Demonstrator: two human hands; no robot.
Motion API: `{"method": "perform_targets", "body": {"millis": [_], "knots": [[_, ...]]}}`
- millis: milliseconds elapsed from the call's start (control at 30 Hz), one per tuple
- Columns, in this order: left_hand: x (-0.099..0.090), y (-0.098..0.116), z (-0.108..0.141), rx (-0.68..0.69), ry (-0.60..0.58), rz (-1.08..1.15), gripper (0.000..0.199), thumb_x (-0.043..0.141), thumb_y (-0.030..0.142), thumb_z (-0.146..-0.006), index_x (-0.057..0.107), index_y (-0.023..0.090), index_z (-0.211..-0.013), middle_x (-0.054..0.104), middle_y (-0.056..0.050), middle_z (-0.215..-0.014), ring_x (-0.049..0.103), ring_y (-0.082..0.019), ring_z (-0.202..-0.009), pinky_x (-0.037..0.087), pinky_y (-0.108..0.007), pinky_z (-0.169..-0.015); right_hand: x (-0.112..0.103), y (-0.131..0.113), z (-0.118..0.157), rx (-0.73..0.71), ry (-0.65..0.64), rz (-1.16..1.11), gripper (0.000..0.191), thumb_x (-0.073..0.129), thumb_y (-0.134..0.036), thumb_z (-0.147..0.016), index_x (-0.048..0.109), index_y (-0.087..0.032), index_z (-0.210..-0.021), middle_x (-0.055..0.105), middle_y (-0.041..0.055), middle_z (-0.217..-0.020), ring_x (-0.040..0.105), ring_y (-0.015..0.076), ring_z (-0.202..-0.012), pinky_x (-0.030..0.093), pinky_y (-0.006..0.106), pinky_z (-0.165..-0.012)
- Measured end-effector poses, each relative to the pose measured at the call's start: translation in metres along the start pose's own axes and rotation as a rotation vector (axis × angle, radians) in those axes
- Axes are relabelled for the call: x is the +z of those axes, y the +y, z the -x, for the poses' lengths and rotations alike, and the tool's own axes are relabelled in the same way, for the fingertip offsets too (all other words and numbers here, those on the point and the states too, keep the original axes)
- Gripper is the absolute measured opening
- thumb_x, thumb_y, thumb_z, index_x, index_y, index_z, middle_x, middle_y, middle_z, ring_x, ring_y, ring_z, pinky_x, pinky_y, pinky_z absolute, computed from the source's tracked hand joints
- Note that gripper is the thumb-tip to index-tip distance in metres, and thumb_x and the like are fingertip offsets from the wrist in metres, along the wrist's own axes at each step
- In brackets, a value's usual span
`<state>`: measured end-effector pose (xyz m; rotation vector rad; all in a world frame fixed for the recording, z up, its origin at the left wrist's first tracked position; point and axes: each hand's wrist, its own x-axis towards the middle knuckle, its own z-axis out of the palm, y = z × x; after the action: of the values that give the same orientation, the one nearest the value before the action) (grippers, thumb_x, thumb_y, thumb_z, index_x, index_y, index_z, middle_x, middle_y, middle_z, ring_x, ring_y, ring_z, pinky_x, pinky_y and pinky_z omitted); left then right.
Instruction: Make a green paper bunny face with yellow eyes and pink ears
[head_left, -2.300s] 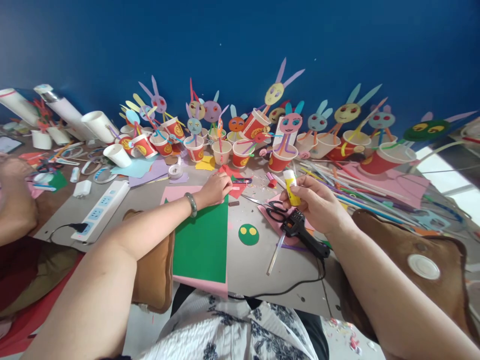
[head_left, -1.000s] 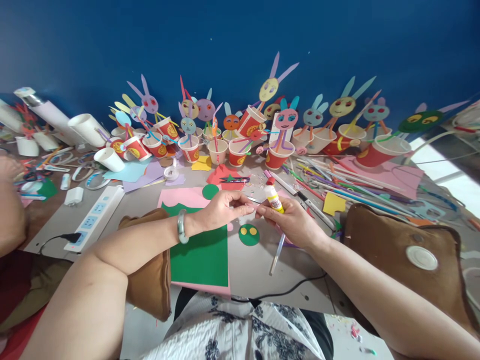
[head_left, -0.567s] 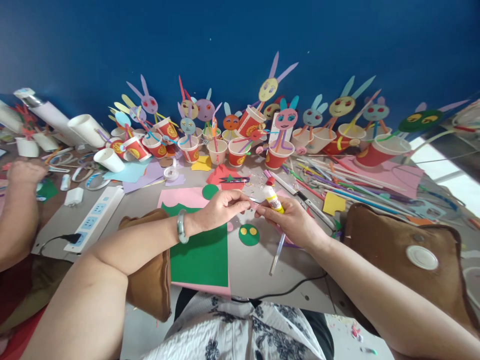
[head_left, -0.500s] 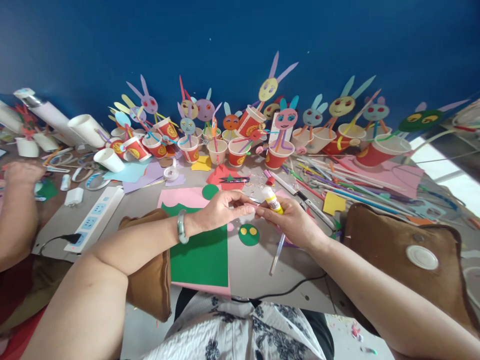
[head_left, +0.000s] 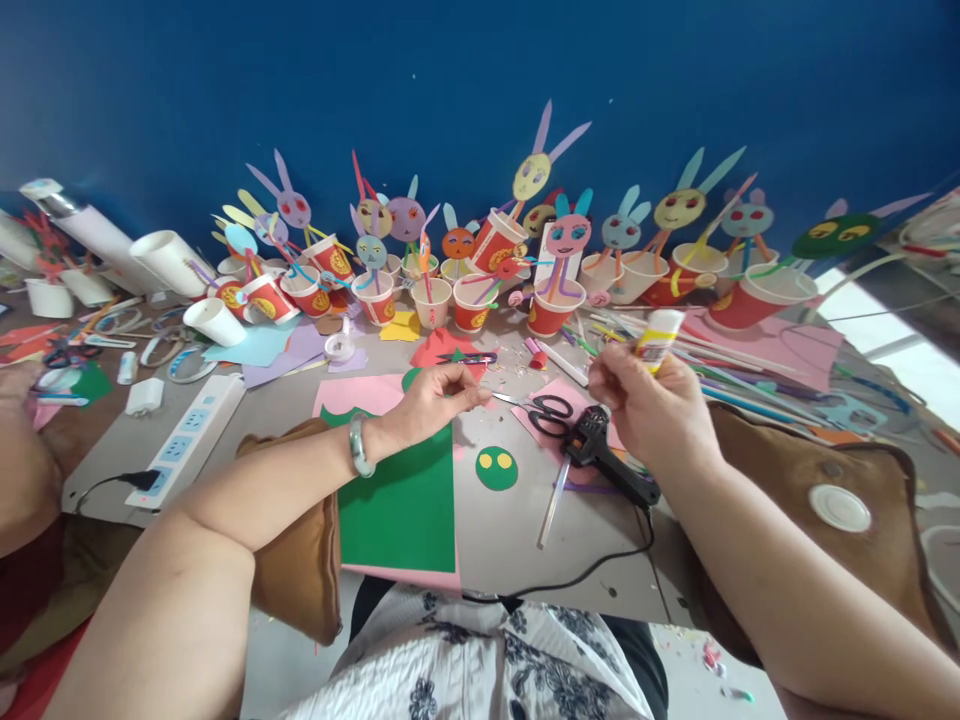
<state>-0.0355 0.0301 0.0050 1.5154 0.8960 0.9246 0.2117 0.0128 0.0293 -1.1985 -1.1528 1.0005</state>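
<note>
The glue stick (head_left: pixel 658 340) is in my right hand (head_left: pixel 646 400), gripped and raised above the right side of the grey table (head_left: pixel 487 555). My left hand (head_left: pixel 439 400) is well apart from it, thumb and forefinger pinched together just past the right edge of the green sheet (head_left: pixel 397 510); I cannot tell whether they hold anything small. The scissors (head_left: pixel 553 414) point their tips at those fingers. Nearer me, the green disc (head_left: pixel 496 482) has open tabletop between the sheet's edge and a clear rod (head_left: pixel 553 505). The black glue gun (head_left: pixel 609 458) takes up the space beside it, its cord (head_left: pixel 574 580) curving along the front edge.
</note>
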Motion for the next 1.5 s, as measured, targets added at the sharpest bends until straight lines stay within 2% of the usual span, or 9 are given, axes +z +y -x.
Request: {"method": "perform_targets", "body": {"millis": [100, 433, 567, 700, 1067, 1200, 1333, 1433, 1500], "knots": [[-0.001, -0.004, -0.002, -0.015, 0.003, 0.027, 0.045, 0.075, 0.057, -0.080, 0.060, 0.014, -0.074, 0.065, 0.000, -0.071, 0.057, -0.008, -0.066, 0.045, -0.022, -0.063, -0.007, -0.004, -0.009, -0.081, 0.090, -0.128, 0.038, 0.078, -0.046, -0.081, 0.052, -0.021, -0.070, 0.051, -0.0026, -0.062, 0.037, 0.0086, -0.053, 0.023, 0.028, -0.048], [-0.003, -0.004, -0.004, -0.153, -0.049, 0.123, 0.038, 0.084, 0.047, -0.071, 0.070, 0.013, -0.078, 0.071, -0.003, -0.071, 0.065, -0.011, -0.065, 0.052, -0.024, -0.066, -0.013, -0.002, -0.011, -0.145, 0.098, -0.187, 0.030, 0.076, -0.037, -0.085, 0.055, -0.020, -0.072, 0.051, -0.0029, -0.060, 0.040, 0.0091, -0.053, 0.023, 0.029, -0.049], [-0.003, -0.004, -0.002, -0.208, -0.050, 0.171, 0.036, 0.088, 0.038, -0.067, 0.070, 0.011, -0.084, 0.073, -0.004, -0.077, 0.068, -0.011, -0.066, 0.054, -0.024, -0.067, -0.012, -0.003, -0.010, -0.154, 0.112, -0.179, 0.032, 0.076, -0.039, -0.084, 0.053, -0.021, -0.071, 0.050, -0.0034, -0.059, 0.038, 0.0088, -0.052, 0.023, 0.029, -0.049], [-0.004, -0.005, -0.003, -0.265, -0.028, 0.235, 0.045, 0.090, 0.035, -0.064, 0.067, 0.012, -0.094, 0.075, -0.005, -0.079, 0.071, -0.013, -0.068, 0.057, -0.026, -0.069, -0.010, -0.004, -0.009, -0.140, 0.131, -0.174, 0.034, 0.077, -0.043, -0.081, 0.052, -0.022, -0.072, 0.050, -0.0032, -0.062, 0.040, 0.0098, -0.055, 0.024, 0.029, -0.049], [-0.004, -0.005, -0.006, -0.248, -0.004, 0.194, 0.047, 0.092, 0.035, -0.060, 0.063, 0.013, -0.091, 0.073, -0.002, -0.068, 0.070, -0.013, -0.062, 0.056, -0.024, -0.062, -0.008, 0.000, -0.005, -0.129, 0.055, -0.086, 0.032, 0.071, -0.042, -0.087, 0.053, -0.022, -0.070, 0.050, -0.0033, -0.061, 0.039, 0.0092, -0.053, 0.026, 0.028, -0.052], [-0.007, -0.006, -0.007, -0.258, 0.016, 0.185, 0.049, 0.093, 0.034, -0.058, 0.062, 0.013, -0.089, 0.073, -0.001, -0.070, 0.071, -0.013, -0.066, 0.056, -0.024, -0.065, -0.004, -0.001, -0.001, -0.093, -0.005, 0.027, 0.040, 0.070, -0.052, -0.086, 0.052, -0.022, -0.067, 0.052, -0.0028, -0.060, 0.040, 0.0099, -0.052, 0.029, 0.027, -0.051], [-0.010, -0.008, -0.008, -0.275, 0.040, 0.217, 0.052, 0.094, 0.038, -0.057, 0.063, 0.013, -0.091, 0.073, -0.001, -0.073, 0.071, -0.013, -0.066, 0.058, -0.027, -0.070, -0.004, -0.003, 0.000, -0.041, -0.096, 0.292, 0.045, 0.063, -0.057, -0.088, 0.054, -0.021, -0.064, 0.054, -0.0008, -0.058, 0.044, 0.0112, -0.053, 0.033, 0.028, -0.053], [-0.010, -0.008, -0.008, -0.278, 0.046, 0.227, 0.052, 0.092, 0.042, -0.060, 0.063, 0.013, -0.092, 0.073, -0.001, -0.075, 0.071, -0.013, -0.068, 0.058, -0.028, -0.072, -0.007, 0.000, -0.001, -0.032, -0.160, 0.549, 0.039, 0.068, -0.054, -0.084, 0.055, -0.022, -0.065, 0.054, -0.0009, -0.058, 0.046, 0.0135, -0.055, 0.033, 0.029, -0.056], [-0.009, -0.008, -0.008, -0.270, 0.041, 0.213, 0.050, 0.091, 0.042, -0.063, 0.063, 0.013, -0.092, 0.074, -0.002, -0.076, 0.072, -0.014, -0.069, 0.059, -0.029, -0.073, -0.008, 0.005, -0.003, -0.108, -0.218, 0.773, 0.033, 0.071, -0.046, -0.080, 0.054, -0.022, -0.065, 0.056, 0.0002, -0.061, 0.051, 0.0171, -0.060, 0.035, 0.032, -0.062]]}}
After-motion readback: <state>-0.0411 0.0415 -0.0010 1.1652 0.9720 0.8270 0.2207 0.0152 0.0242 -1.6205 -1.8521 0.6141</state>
